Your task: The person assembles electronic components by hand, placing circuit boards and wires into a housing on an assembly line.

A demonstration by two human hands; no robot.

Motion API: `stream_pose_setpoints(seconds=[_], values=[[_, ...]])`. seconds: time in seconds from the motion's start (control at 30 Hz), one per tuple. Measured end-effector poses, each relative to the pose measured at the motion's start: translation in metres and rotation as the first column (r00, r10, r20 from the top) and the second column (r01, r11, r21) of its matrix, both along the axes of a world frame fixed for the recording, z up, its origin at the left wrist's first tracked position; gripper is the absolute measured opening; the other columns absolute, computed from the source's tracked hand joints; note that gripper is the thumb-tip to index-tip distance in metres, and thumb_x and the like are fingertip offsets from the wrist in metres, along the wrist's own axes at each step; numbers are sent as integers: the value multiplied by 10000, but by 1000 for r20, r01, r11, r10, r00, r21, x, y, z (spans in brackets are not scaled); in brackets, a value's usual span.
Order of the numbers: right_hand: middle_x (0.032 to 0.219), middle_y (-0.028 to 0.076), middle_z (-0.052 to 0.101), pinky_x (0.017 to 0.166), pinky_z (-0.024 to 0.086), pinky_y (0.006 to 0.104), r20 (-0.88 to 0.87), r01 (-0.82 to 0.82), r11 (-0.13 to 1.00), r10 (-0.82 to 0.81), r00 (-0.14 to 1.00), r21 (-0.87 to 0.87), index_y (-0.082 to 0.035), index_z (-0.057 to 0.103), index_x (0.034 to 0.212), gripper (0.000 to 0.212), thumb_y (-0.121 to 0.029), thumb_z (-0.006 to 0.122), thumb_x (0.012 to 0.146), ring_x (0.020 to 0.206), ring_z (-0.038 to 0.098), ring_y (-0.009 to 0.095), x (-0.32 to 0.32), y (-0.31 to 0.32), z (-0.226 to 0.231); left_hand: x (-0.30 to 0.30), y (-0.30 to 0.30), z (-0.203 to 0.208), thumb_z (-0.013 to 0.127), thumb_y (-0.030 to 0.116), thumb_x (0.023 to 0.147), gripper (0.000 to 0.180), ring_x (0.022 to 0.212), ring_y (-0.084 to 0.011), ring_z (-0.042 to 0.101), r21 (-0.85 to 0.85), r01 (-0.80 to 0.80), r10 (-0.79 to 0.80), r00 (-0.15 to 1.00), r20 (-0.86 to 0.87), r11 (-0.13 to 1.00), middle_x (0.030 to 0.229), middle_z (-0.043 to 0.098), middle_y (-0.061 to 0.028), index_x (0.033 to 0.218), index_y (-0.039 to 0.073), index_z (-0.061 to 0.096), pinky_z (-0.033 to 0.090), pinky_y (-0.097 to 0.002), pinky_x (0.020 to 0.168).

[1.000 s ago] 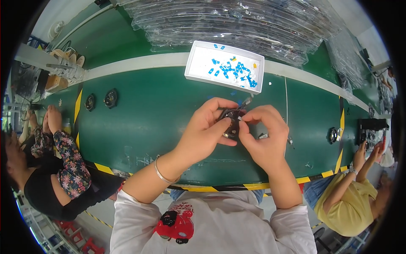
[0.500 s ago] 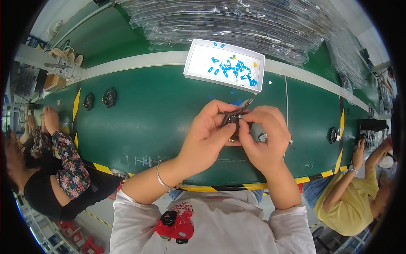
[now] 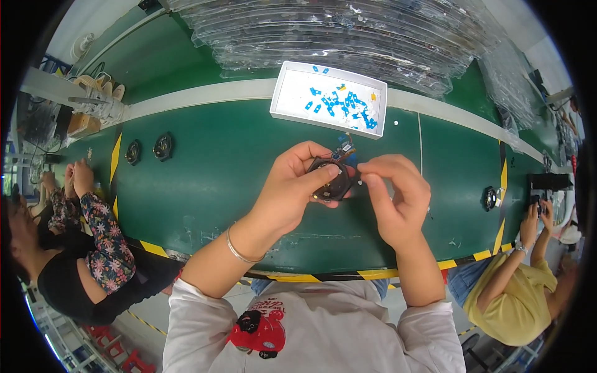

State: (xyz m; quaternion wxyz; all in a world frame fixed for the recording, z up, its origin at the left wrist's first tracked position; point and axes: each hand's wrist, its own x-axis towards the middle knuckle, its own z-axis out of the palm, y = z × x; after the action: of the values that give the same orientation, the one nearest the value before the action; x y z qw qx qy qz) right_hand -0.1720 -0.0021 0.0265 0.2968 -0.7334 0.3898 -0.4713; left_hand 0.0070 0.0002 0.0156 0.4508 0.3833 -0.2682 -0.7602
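Observation:
My left hand (image 3: pixel 285 181) grips a black round watch case (image 3: pixel 331 184), thumb pressed on its open inner side. A small circuit board (image 3: pixel 344 149) with thin wires sticks out past the case's far edge. To the right, apart from the case, is my right hand (image 3: pixel 398 193), its thumb and forefinger tips drawn together in a pinch. Whatever they hold is too small to name. A tiny white bit (image 3: pixel 360 183) shows just by these fingertips.
Beyond my hands stands a white box (image 3: pixel 278 115) with several blue and a few yellow small pieces. Two watch cases (image 3: pixel 163 146) lie at the left, another (image 3: pixel 490 198) at the right. Stacked clear plastic trays (image 3: pixel 336 37) fill the back. Co-workers sit on both sides.
My right hand has drawn back from the watch case, which it was touching before. My left hand has shifted slightly left with the case, and its inner side shows more.

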Motion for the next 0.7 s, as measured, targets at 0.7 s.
stream_pose_setpoints(seconds=[0.7], values=[[711, -9, 586, 575, 399, 231, -272, 769, 609, -719, 639, 196, 4, 645, 941, 171, -123, 662, 828, 605, 497, 73, -258, 13, -13, 167, -39, 21, 638, 292, 845, 417, 1088, -358, 548, -424, 340, 512, -235, 826, 840, 1140, 600, -212, 1118, -19, 592, 410, -391, 951]])
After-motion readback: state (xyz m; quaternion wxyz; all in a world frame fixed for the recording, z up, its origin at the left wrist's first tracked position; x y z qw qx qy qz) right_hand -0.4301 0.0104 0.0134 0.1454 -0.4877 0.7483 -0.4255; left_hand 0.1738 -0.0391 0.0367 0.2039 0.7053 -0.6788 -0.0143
